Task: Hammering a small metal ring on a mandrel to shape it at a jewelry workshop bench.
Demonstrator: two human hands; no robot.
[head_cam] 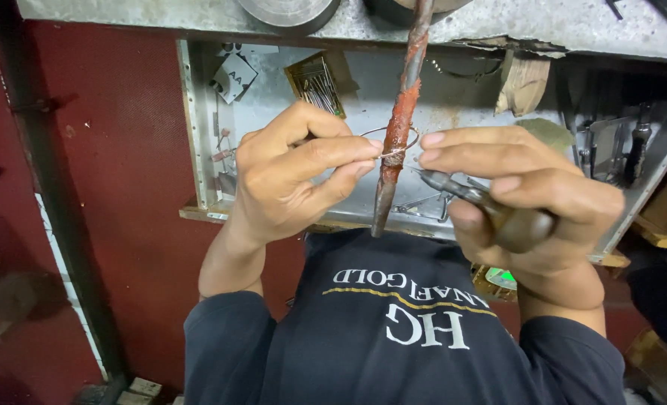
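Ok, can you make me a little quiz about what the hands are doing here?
1. True or false: the thin wire ring loops around the rusty tapered rod.
2. Which hand grips the tool with the dark handle?
3. What pinches the wire: A) left hand fingers, B) a clamp, C) nothing?

Key: 1 true. 2 the right hand. 3 A.

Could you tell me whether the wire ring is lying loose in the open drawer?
No, the wire ring sits around the tapered rod, pinched by the left hand, while the right hand holds pliers.
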